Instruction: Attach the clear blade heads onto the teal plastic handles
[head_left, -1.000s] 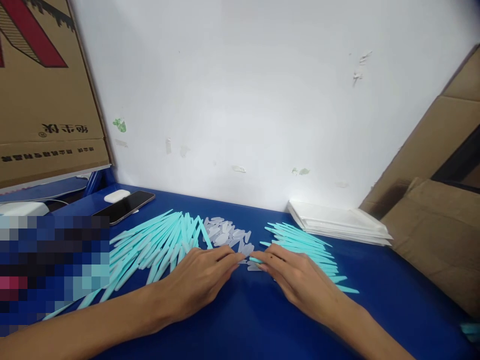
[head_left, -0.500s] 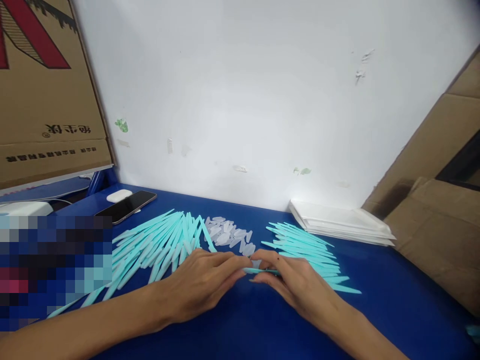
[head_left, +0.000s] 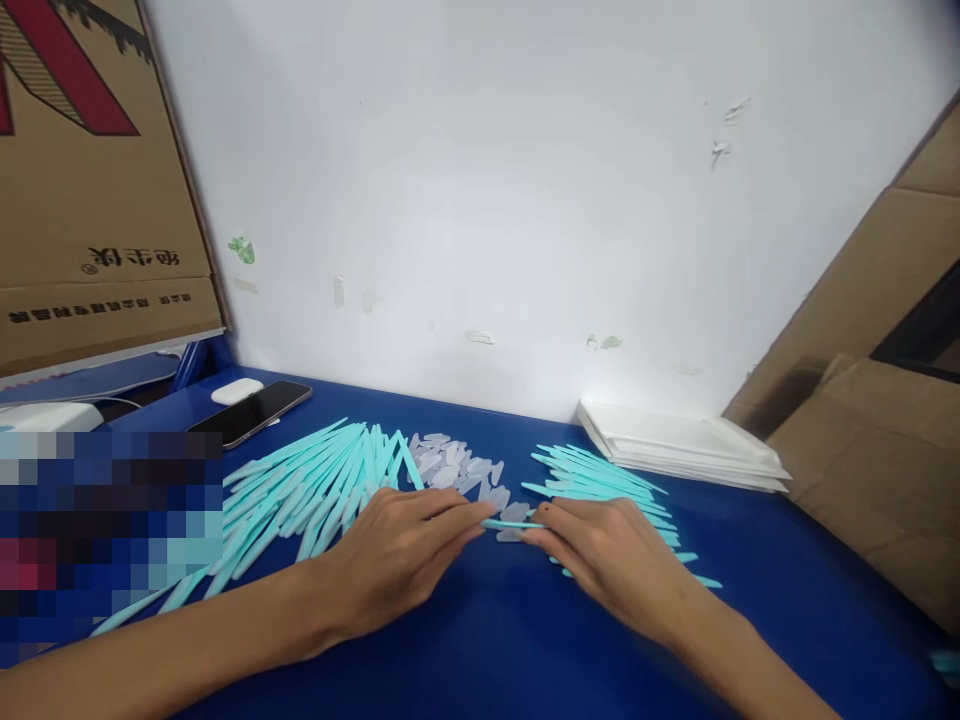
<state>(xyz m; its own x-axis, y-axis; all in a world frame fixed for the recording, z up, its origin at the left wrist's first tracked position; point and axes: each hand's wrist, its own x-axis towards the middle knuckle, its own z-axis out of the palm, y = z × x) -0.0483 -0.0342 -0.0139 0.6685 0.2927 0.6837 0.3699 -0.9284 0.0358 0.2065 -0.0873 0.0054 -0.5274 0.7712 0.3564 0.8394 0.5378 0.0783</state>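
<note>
A thin turquoise stick spans the gap between my two hands, low in the centre of the head view. My left hand pinches its left end, and the fingers of my right hand are closed on its right end. Just behind lie small translucent pieces in a loose heap. Left of them, many turquoise sticks with paler, cloudy ends fan out. On the right, beyond my right hand, is another row of turquoise sticks, partly hidden by that hand.
White flat sheets are stacked against the wall at the back right. A phone and a white rounded object lie at the back left of the blue table. Cardboard boxes stand left and right.
My hands have moved slightly apart, baring more of the stick between them. My right hand has shifted right, and more translucent pieces show behind the fingers.
</note>
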